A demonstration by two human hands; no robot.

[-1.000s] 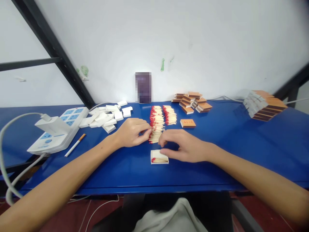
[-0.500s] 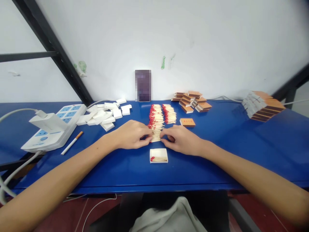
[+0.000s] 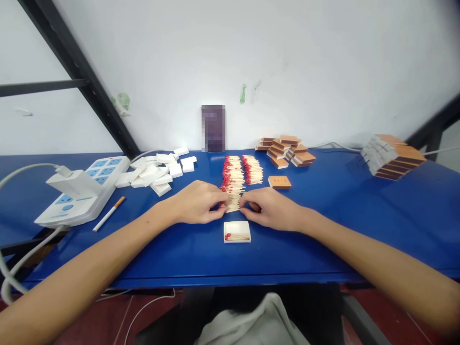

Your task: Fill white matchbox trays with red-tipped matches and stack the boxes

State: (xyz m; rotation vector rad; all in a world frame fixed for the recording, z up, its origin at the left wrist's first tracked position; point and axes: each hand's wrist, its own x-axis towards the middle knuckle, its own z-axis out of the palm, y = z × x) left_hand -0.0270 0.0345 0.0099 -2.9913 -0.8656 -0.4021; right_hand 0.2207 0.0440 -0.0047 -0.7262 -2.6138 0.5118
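Note:
A long pile of red-tipped matches [image 3: 233, 175] lies on the blue table, its near end between my two hands. My left hand [image 3: 201, 202] is closed at the match heads, thumb and fingertips pinching the near matches from the left. At the plain stick ends, my right hand [image 3: 271, 207] is curled closed, its fingertips against the same matches. Just in front of the hands sits an open white matchbox tray [image 3: 237, 227] with several matches along its near side. A second, shorter row of matches [image 3: 253, 170] lies to the right of the pile.
White trays [image 3: 149, 173] lie heaped at the left, near a cigarette [image 3: 109, 213] and a power strip [image 3: 91, 191]. One orange matchbox sleeve [image 3: 279, 182] lies right of the matches. More sleeves [image 3: 285, 151] are piled behind it, with a stacked block [image 3: 393, 157] far right.
Both hands stay at the near end of the match pile with only a tiny shift of the fingers. The whole view has moved very slightly.

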